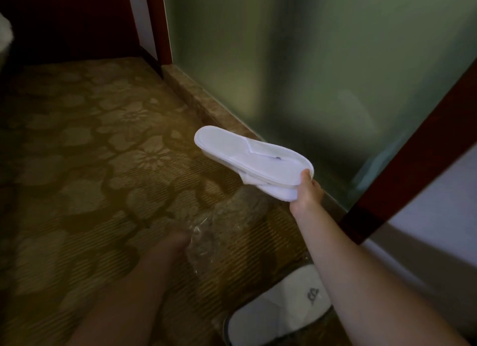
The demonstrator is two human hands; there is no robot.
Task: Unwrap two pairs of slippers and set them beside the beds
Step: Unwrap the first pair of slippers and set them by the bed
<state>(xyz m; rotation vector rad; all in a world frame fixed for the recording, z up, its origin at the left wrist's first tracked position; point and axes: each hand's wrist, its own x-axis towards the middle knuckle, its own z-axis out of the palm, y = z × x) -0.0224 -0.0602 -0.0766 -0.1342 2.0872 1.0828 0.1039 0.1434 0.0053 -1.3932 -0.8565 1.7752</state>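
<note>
My right hand [308, 190] grips a stacked pair of flat white slippers [247, 154] by one end and holds them out above the carpet, soles up. My left hand [170, 245], in shadow lower down, is closed on a crumpled clear plastic wrapper [204, 240]. Another white slipper with a dark logo [278, 309] lies on the floor at the bottom, partly hidden behind my right forearm.
Patterned brown carpet [90, 165] covers the floor. A frosted glass wall [296, 61] on a stone sill runs along the right. Dark wood frames stand at the back [157, 23] and at the right [402, 165]. White bedding [5, 33] shows at the far left edge.
</note>
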